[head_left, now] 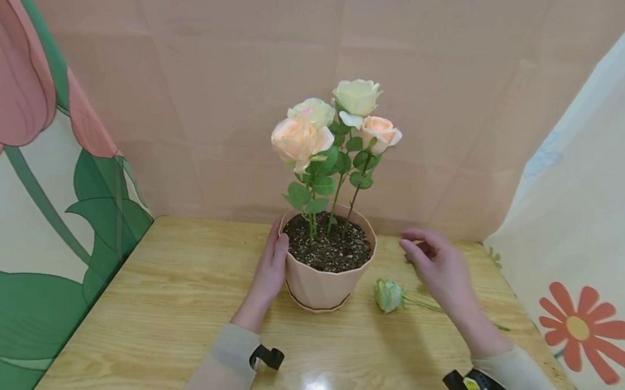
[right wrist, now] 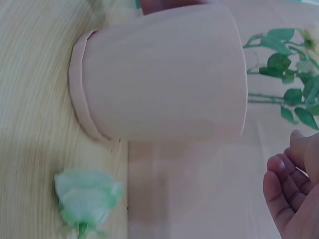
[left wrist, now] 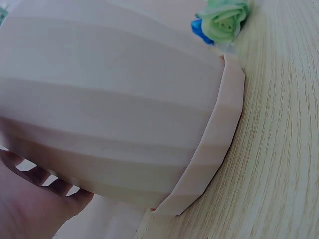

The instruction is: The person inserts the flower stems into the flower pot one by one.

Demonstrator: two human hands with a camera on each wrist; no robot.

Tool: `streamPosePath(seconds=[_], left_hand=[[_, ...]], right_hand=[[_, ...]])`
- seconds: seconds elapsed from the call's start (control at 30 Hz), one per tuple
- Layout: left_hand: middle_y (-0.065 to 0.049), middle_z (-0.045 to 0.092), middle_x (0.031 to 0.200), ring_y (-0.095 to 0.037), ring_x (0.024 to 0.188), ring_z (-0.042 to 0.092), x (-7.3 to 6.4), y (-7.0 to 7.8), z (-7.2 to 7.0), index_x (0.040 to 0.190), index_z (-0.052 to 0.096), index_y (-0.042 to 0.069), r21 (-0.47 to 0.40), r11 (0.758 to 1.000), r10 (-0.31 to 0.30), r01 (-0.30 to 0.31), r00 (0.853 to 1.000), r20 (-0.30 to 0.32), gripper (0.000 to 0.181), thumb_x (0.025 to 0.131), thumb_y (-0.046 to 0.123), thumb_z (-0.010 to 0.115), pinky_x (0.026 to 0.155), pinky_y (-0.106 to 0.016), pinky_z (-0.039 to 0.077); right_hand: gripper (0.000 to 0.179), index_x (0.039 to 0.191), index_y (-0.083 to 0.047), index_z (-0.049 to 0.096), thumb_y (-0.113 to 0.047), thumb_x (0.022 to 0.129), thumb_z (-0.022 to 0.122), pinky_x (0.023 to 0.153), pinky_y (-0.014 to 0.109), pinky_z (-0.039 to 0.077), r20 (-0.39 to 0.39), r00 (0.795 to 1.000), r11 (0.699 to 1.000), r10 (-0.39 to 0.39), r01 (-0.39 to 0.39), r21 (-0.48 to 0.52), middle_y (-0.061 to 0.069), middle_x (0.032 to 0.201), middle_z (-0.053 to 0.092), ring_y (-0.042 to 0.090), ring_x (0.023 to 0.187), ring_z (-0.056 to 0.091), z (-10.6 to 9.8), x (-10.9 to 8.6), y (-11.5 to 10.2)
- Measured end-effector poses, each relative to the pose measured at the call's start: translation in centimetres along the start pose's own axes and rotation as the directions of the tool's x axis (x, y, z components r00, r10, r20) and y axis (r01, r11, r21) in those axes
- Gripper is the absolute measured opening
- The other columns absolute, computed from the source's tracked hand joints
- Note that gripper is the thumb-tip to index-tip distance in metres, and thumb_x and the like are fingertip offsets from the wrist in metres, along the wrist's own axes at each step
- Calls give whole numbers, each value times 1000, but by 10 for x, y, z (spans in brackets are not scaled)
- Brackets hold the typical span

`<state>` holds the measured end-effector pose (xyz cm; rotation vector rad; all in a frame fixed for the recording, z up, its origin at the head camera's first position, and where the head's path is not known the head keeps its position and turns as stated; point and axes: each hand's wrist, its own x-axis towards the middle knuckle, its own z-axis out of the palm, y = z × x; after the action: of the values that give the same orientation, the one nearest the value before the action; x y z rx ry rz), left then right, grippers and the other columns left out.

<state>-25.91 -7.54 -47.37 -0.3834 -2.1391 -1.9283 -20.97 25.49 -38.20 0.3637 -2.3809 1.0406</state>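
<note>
A pale pink flower pot [head_left: 320, 285] filled with dark soil [head_left: 335, 256] stands on the table. Several artificial roses rise from it, among them a peach rose [head_left: 297, 139] at the left and a cream rose [head_left: 357, 96] at the top. My left hand [head_left: 270, 267] holds the pot's left side, thumb near the rim; in the left wrist view its fingers [left wrist: 60, 186] lie against the wall. To the right of the pot, my right hand [head_left: 442, 271] hovers with loosely bent fingers and nothing in them. Below it lies a pale green rose [head_left: 388, 296], its stem partly hidden by the forearm.
The wooden table [head_left: 177, 306] meets a pinkish backdrop [head_left: 243, 95] behind the pot. Printed cloths with a tulip [head_left: 14, 63] and a red flower [head_left: 583, 331] hang at the left and right. A matching saucer [left wrist: 219, 134] sits under the pot.
</note>
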Motion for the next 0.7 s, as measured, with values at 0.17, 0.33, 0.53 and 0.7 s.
streamPosePath(seconds=[0.17, 0.33, 0.53, 0.7], left_hand=[[-13, 24, 181, -34, 166, 22, 0, -1, 1, 178, 21, 13, -3, 1000, -1, 1, 1000, 3, 65, 122, 44, 32, 134, -56, 19], [-12, 23, 181, -35, 165, 22, 1, -1, 0, 178, 20, 15, -4, 1000, -12, 12, 1000, 1, 65, 122, 44, 33, 134, -57, 19], [-12, 24, 181, -35, 165, 24, 1, -2, 0, 178, 21, 16, -2, 1000, -18, 18, 1000, -4, 63, 122, 42, 34, 133, -56, 20], [-13, 23, 181, -35, 165, 23, 1, -2, 1, 178, 20, 15, 0, 1000, -8, 8, 1000, 0, 63, 122, 40, 33, 134, -55, 20]], right_hand=[[18, 122, -8, 80, -17, 107, 77, 65, 15, 50, 21, 998, 996, 65, -63, -68, 9, 106, 79, 2, 82, 66, -13, -5, 13], [24, 126, -9, 80, -25, 110, 74, 67, 16, 52, 36, 994, 989, 103, -99, -114, 11, 112, 79, 2, 85, 68, -27, -10, 27], [30, 132, -8, 77, -29, 112, 70, 59, 25, 51, 50, 988, 979, 148, -139, -146, 13, 112, 78, 1, 80, 68, -43, -16, 50], [36, 137, -6, 75, -32, 114, 67, 60, 28, 51, 70, 979, 965, 193, -177, -192, 15, 116, 77, 4, 81, 69, -54, -25, 74]])
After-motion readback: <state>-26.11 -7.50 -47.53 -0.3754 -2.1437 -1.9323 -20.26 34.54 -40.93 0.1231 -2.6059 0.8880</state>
